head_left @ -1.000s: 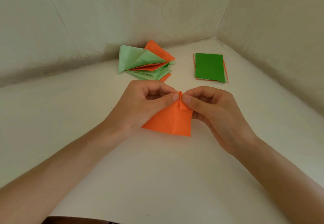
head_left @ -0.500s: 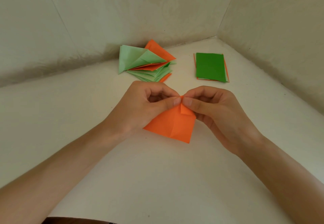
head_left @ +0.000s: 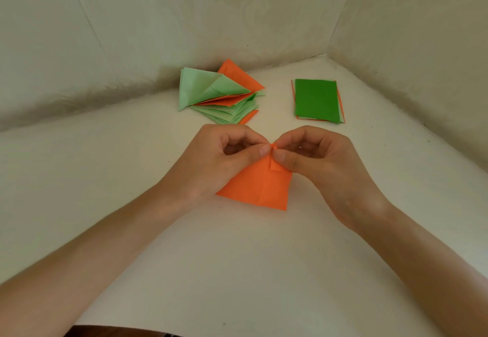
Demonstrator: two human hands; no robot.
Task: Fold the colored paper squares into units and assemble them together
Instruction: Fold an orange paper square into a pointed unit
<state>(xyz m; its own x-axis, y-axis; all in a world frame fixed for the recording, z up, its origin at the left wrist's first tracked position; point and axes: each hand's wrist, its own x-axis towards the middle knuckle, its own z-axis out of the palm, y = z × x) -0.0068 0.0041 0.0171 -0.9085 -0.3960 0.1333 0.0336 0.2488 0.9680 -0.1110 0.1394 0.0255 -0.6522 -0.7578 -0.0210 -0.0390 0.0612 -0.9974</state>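
Grip of left hand [head_left: 211,163] and right hand [head_left: 326,169] on orange paper [head_left: 257,187] tip

Adjacent left hand [head_left: 211,163] and right hand [head_left: 326,169], both in fingertip pinches

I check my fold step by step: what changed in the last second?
The small flap at the tip of the orange paper has been turned in tighter: it is now a narrow strip beside the centre crease. Nothing was taken or let go: the left hand and right hand still pinch the tip. The pile of folded units and the green stack stayed put.
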